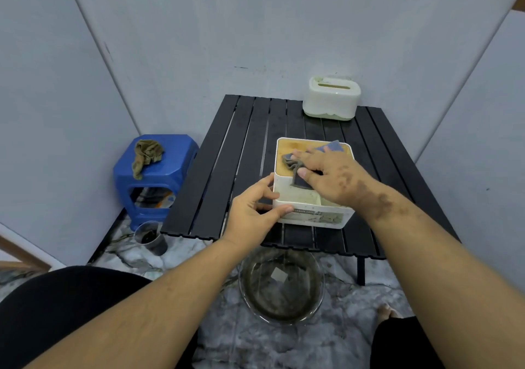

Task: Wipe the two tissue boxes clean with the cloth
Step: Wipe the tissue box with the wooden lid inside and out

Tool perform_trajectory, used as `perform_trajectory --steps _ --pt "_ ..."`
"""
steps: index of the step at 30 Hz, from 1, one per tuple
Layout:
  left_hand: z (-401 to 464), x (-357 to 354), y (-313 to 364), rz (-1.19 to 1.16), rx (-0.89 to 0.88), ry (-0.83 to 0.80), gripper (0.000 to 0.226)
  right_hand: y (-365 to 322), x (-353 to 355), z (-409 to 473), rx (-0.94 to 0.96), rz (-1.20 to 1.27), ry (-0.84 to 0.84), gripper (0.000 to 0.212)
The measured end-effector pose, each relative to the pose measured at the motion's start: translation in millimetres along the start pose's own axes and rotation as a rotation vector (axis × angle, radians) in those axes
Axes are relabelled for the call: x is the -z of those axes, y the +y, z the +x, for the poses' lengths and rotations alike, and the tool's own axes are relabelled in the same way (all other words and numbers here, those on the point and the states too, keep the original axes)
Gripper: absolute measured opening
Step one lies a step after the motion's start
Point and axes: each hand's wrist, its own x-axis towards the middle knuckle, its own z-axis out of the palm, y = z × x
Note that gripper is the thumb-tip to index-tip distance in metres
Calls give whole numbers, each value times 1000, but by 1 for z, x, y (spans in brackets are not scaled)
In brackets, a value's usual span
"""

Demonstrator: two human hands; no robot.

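A white tissue box (309, 215) with a bamboo lid sits near the front of the black slatted table (227, 155). My right hand (329, 174) presses a blue-grey cloth (329, 147) flat on the lid. At the box's front-left corner my left hand (252, 208) grips the wall, thumb along the front. The box's open front compartment looks stained. A second tissue box (331, 98), pale green and white with a slot on top, stands at the table's back edge, apart from both hands.
A blue plastic stool (156, 175) left of the table carries a crumpled olive rag (146, 155). On the floor stand a clear cup with dark liquid (150, 238) and a glass bowl of murky water (281, 286). Grey panels wall the space.
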Motion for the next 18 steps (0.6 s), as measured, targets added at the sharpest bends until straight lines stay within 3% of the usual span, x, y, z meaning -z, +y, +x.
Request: perform_trajectory --steps 3,7,12,16,18 --pt "-1 0 -1 2 -7 0 36 -5 -6 5 104 5 -50 45" --pt "-2 0 -1 30 -24 -12 28 11 10 19 -119 -135 -6 47" --pt "0 0 -6 12 -31 -20 21 6 -6 20 71 0 -57 45" --pt "-2 0 -1 13 19 -17 31 7 8 26 -116 -107 -7 47" --pt "-3 0 2 10 2 -28 39 3 3 26 -48 -69 -4 46"
